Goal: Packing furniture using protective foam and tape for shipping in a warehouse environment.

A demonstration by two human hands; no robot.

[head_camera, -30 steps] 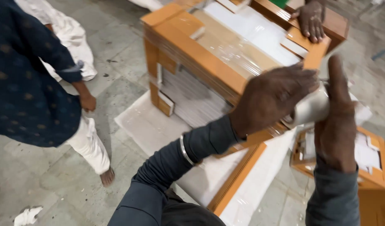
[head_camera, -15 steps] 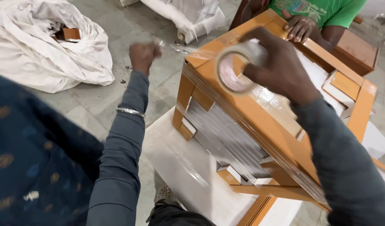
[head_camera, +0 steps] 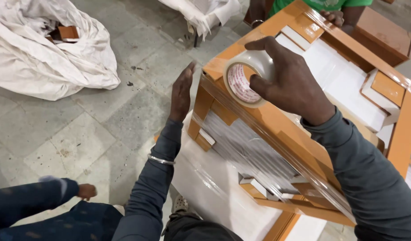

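Observation:
My right hand [head_camera: 288,82] grips a roll of clear tape [head_camera: 244,76] at the near top corner of a big orange-framed bundle [head_camera: 299,147] of white panels. A band of clear tape runs along the bundle's orange edge. My left hand [head_camera: 182,93] is held flat, fingers together and pointing up, against the bundle's left side just under that corner. A silver bangle [head_camera: 161,159] sits on my left wrist.
Another person in a green shirt rests a hand [head_camera: 334,17] on the bundle's far end. A third person in dark blue clothes [head_camera: 45,209] stands at lower left. A crumpled white sack [head_camera: 45,53] with wooden pieces lies on the tiled floor at upper left.
My left hand has come down from the air and now lies flat on the bundle's side. My right hand has brought the tape roll down onto the corner.

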